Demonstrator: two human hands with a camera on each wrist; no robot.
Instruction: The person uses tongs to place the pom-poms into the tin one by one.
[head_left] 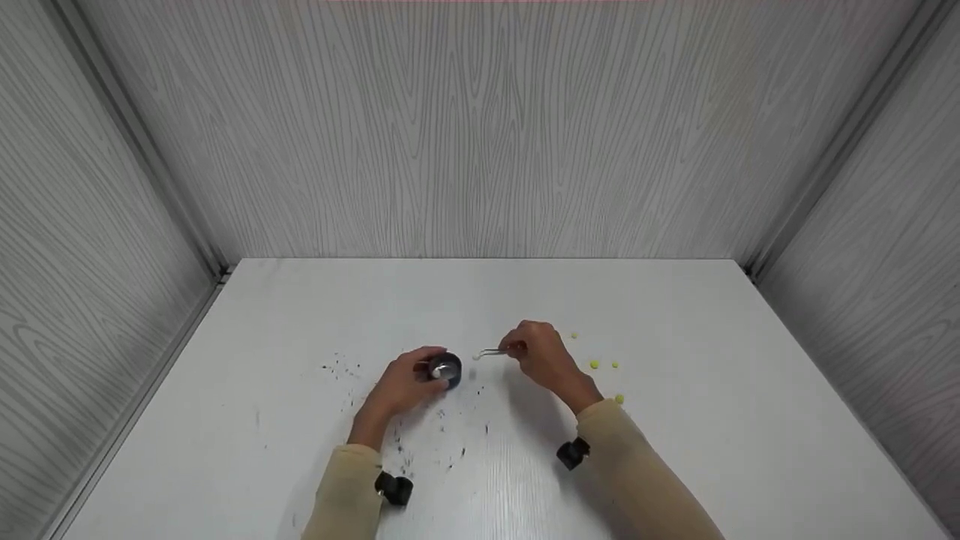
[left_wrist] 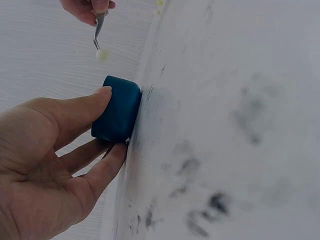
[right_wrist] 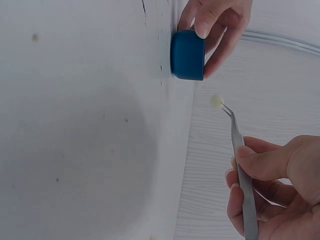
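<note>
Tweezers [right_wrist: 240,165] in right hand [head_left: 544,358], pale ball [right_wrist: 216,101] near left-held blue cup [right_wrist: 188,55].

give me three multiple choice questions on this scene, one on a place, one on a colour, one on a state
1. Where do the loose yellow-green balls lie on the table?
A. beside the right hand
B. left of the left hand
C. at the far edge

2. What colour is the small cup?
A. red
B. blue
C. white

3. What are the tweezers doing?
A. lying on the table
B. held with nothing at the tips
C. pinching a small pale ball above the table

Answers:
1 A, the head view shows them scattered just past the right hand.
2 B, both wrist views show blue walls between the fingers of the left hand.
3 C, the right wrist view shows the ball at the tips, clear of the cup.
</note>
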